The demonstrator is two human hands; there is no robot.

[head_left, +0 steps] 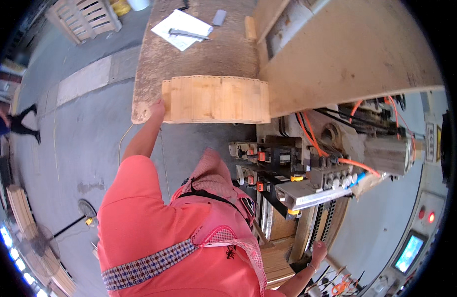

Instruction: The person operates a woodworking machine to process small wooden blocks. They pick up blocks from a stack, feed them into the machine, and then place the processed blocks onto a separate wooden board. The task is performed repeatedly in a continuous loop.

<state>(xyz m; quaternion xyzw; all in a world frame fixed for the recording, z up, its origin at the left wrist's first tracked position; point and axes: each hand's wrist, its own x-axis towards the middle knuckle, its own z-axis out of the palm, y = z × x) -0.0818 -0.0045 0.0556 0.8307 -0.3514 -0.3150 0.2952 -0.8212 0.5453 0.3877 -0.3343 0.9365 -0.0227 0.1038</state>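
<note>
Wooden worktable (198, 59) carries the bamboo slat panel (216, 99) at its near edge; I judge it stiff, fairly heavy, best gripped by its ends. My left hand (157, 108) grips its left end; right hand (318, 251) rests low by the machine (307, 183), grip unclear.

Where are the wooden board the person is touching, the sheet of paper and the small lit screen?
wooden board (216, 99), head view, middle of its face
sheet of paper (181, 29), head view, its centre
small lit screen (409, 253), head view, glowing display

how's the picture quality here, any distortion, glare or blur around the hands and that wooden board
Head view: strong fisheye bending, the worktable edge curves, black rim corners; even daylight, no glare; wooden board and left hand sharp; right hand small, slightly soft near the rim.
</note>
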